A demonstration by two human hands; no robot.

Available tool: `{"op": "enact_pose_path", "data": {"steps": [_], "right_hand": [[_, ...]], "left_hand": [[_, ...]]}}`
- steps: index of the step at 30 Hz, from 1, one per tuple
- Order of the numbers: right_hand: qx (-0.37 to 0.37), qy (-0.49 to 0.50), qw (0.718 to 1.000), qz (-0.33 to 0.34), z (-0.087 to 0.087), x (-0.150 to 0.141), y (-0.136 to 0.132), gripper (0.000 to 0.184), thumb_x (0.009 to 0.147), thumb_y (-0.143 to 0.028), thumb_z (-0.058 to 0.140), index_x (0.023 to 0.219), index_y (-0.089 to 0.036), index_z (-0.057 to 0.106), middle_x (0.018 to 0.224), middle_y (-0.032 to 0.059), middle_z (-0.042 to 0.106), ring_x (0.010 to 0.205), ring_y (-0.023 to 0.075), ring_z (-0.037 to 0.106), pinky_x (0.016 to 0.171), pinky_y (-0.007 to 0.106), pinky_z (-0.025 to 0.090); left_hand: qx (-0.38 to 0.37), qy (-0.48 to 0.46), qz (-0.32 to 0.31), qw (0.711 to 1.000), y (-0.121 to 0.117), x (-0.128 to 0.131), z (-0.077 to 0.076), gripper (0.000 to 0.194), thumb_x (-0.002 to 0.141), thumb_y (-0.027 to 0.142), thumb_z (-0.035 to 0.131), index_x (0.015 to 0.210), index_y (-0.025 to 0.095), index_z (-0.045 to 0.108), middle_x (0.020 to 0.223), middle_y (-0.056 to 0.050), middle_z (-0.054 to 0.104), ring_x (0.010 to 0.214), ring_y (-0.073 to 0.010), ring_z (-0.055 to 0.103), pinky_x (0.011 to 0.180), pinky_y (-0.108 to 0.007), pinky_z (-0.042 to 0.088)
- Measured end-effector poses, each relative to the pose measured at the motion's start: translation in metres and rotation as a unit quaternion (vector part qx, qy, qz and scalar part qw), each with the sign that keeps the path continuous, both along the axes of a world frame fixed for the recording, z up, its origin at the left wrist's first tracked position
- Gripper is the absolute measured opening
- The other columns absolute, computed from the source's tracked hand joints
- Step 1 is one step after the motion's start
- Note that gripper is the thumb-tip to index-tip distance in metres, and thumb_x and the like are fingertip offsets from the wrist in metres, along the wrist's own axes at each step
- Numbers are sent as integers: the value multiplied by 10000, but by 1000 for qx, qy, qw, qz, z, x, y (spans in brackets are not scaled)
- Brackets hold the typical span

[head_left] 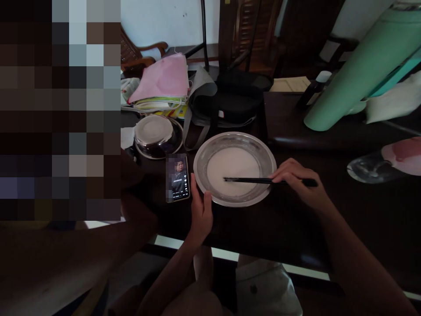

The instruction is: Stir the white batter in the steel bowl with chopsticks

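Note:
A wide metal bowl (201,175) of milky white liquid (230,162) stands on the dark table. My right hand (297,177) is closed around a pair of black chopsticks (253,180), which reach across the bowl's right rim. Their tips meet the liquid left of its middle; how deep they go is hard to see. At the bowl's lower left edge, my left hand (202,210) grips the rim between thumb and fingers. Just left of that hand lies a phone (178,177) with its screen lit.
Another person's arm (138,224) rests at the left. Behind the phone sits an overturned metal bowl (154,136). A black bag (233,98) and a pink-topped pile (161,81) lie at the back. A tall green cylinder (355,66) and a clear-and-pink object (384,162) are on the right.

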State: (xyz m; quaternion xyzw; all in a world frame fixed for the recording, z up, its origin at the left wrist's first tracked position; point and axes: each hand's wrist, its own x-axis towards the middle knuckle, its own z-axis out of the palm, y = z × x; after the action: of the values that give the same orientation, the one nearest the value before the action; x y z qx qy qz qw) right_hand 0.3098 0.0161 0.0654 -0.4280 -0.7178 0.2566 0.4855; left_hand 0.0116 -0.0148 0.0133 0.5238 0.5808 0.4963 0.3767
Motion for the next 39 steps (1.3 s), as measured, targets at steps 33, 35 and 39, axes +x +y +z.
{"op": "enact_pose_path", "data": {"steps": [33,35,39], "right_hand": [[-8,-16,1000,14,2,-1,0,275,1026,-399,630,864,-312,834,890,34,830,853,246,736,795,447,580],[2,-25,1000,-9,1,0,0,251,1019,-405,642,886,-317,836,917,34,834,880,250,738,814,455,578],[10,19,999,-46,1,2,-1,334,1046,-383,591,809,-309,814,817,36,802,789,247,709,737,445,559]], "left_hand": [[0,-3,6,1000,1,0,-1,802,1030,649,497,1700,276,262,1773,-104,321,1664,-276,244,1365,-446,173],[5,-4,5,1000,1,-1,-2,805,1030,649,498,1699,269,265,1772,-107,325,1667,-272,230,1366,-438,166],[4,-4,3,1000,1,-1,-3,798,1027,656,499,1696,281,276,1776,-97,318,1666,-268,236,1367,-437,156]]}}
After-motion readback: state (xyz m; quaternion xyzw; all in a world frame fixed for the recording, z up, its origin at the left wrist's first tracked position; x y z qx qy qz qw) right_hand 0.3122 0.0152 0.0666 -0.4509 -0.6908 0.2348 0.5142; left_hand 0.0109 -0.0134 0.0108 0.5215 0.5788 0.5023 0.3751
